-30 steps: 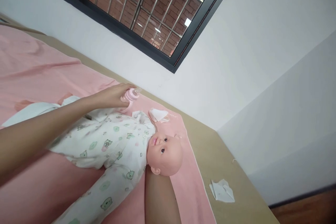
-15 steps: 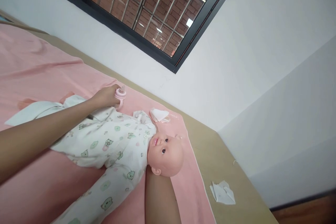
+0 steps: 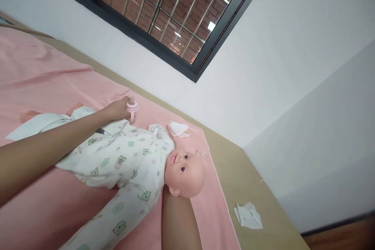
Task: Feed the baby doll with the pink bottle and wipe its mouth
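My left hand (image 3: 118, 108) is closed around a pink baby bottle (image 3: 132, 106) with a clear nipple and a side handle. It keeps the bottle close to upright on the far side of the doll's body. My left forearm crosses over the baby doll (image 3: 185, 175), which lies on its back in a white outfit (image 3: 129, 160) with green bear prints. From the bottom edge, my right forearm (image 3: 180, 222) reaches beneath the doll's head. The right hand itself is hidden under the head and neck, fingers included.
A pink sheet (image 3: 64, 86) covers most of the tan bed surface (image 3: 228, 160). White tissue in clear wrapping (image 3: 178, 129) lies beyond the doll's shoulder, and a folded white tissue (image 3: 249, 215) lies at the right. A white wall and a barred window (image 3: 164, 8) border the far side.
My left hand has shifted slightly left with the bottle, which now stands straighter with its handle turned towards me. The doll and my right forearm have stayed in place.
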Motion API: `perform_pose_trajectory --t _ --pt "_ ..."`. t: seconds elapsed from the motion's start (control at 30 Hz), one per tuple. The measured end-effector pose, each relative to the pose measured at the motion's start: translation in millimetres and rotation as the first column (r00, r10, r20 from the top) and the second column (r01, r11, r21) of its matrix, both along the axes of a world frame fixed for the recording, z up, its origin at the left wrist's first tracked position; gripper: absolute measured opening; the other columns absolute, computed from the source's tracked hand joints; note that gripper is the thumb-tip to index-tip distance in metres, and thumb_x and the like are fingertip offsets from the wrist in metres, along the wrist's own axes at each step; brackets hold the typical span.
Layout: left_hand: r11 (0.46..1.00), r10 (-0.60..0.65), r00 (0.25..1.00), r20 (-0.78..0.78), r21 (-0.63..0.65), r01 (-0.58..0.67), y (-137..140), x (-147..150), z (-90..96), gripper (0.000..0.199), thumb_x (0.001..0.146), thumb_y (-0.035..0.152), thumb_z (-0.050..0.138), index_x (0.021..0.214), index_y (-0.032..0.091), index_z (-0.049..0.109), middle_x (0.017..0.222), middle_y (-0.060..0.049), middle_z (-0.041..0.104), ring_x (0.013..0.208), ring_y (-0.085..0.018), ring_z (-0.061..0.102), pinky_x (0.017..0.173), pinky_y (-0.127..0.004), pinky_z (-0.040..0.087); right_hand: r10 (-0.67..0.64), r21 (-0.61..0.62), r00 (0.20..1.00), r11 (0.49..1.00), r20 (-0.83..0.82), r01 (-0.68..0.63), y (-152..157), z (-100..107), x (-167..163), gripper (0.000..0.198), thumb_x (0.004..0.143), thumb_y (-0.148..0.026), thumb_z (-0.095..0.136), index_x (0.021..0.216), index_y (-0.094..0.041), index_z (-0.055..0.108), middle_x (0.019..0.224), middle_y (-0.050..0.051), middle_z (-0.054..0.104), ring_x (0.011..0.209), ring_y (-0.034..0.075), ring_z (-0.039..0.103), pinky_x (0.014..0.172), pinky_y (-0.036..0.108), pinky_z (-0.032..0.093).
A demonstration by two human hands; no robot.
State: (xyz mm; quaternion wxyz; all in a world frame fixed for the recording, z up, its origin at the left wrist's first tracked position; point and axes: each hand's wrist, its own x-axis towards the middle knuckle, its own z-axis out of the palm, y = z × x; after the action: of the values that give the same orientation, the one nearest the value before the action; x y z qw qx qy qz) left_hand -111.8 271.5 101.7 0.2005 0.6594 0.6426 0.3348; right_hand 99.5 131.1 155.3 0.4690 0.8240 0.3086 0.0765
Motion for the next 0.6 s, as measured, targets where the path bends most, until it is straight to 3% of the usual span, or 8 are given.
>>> perform_pose_trajectory --t 0.1,0.2,0.3,0.37,0.43,0.5,0.57,0.6 --pt "0.998 -0.054 0.999 -0.009 0.011 0.054 -2 0 -1.0 0.067 0.068 0.022 0.06 0.132 0.013 0.044 0.117 -0.01 0.068 0.104 -0.028 0.062 0.081 -0.03 0.048 0.026 0.003 1.0 1.0 -0.002 -0.026 2 -3 3 0.047 0.045 0.005 0.07 0.079 -0.026 0.078 0.1 0.003 0.074 0.113 0.037 0.065 0.108 0.044 0.044" --pt "0.994 -0.112 0.994 -0.011 0.012 0.112 -5 -1 0.0 0.066 0.07 0.023 0.057 0.134 0.013 0.042 0.118 -0.009 0.068 0.104 -0.026 0.062 0.082 -0.03 0.048 0.307 0.383 0.937 0.896 -0.168 -0.225 1 -8 12 0.019 0.055 -0.012 0.074 0.068 -0.026 0.073 0.082 0.002 0.071 0.1 0.034 0.069 0.081 0.043 0.057" --pt "0.99 -0.139 0.99 -0.016 0.004 0.139 -7 -2 1.8 0.069 0.072 0.025 0.056 0.137 0.008 0.038 0.12 -0.013 0.066 0.102 -0.027 0.062 0.081 -0.03 0.047 0.597 0.835 0.798 0.479 -0.084 -0.271 1 -15 19 0.008 0.061 -0.02 0.068 0.058 -0.027 0.068 0.067 0.002 0.065 0.096 0.033 0.07 0.063 0.037 0.057" --pt "0.99 -0.141 0.99 -0.018 -0.001 0.141 -8 -3 2.2 0.072 0.073 0.025 0.056 0.139 0.007 0.035 0.122 -0.015 0.065 0.103 -0.027 0.063 0.081 -0.03 0.047 0.628 0.968 0.778 0.177 0.03 -0.18 4 -19 19 0.012 0.061 -0.019 0.068 0.052 -0.027 0.064 0.059 0.002 0.06 0.095 0.034 0.07 0.06 0.037 0.057" --pt "0.991 -0.134 0.991 -0.025 -0.013 0.134 -8 -2 1.5 0.074 0.074 0.026 0.056 0.142 0.007 0.032 0.124 -0.015 0.064 0.104 -0.027 0.063 0.081 -0.029 0.047 0.554 0.998 0.83 -0.015 0.063 -0.066 7 -20 14 0.019 0.058 -0.016 0.067 0.045 -0.027 0.059 0.051 0.002 0.054 0.094 0.037 0.07 0.064 0.04 0.058" --pt "0.992 -0.121 0.992 -0.04 -0.034 0.12 -8 -1 0.7 0.078 0.076 0.027 0.056 0.145 0.006 0.028 0.127 -0.017 0.063 0.106 -0.028 0.062 0.081 -0.029 0.047 0.441 1.0 0.898 -0.016 0.006 0.0 8 -17 7 0.024 0.055 -0.012 0.067 0.04 -0.027 0.055 0.046 0.002 0.05 0.092 0.04 0.07 0.072 0.047 0.059" --pt "0.993 -0.106 0.992 -0.062 -0.061 0.102 -8 -1 1.5 0.083 0.077 0.028 0.058 0.147 0.003 0.024 0.131 -0.02 0.06 0.11 -0.03 0.061 0.082 -0.03 0.048 0.408 0.979 0.913 0.198 -0.033 -0.054 6 -11 3 0.026 0.05 -0.006 0.068 0.039 -0.025 0.054 0.046 0.002 0.05 0.086 0.043 0.071 0.078 0.052 0.058" --pt "0.993 -0.097 0.992 -0.076 -0.072 0.092 -7 -2 3.2 0.086 0.077 0.028 0.06 0.149 0.002 0.021 0.134 -0.022 0.058 0.112 -0.031 0.06 0.083 -0.031 0.048 0.443 0.922 0.896 0.363 -0.04 -0.139 4 -7 2 0.026 0.047 -0.003 0.07 0.04 -0.023 0.055 0.049 0.002 0.053 0.083 0.043 0.071 0.08 0.054 0.057"
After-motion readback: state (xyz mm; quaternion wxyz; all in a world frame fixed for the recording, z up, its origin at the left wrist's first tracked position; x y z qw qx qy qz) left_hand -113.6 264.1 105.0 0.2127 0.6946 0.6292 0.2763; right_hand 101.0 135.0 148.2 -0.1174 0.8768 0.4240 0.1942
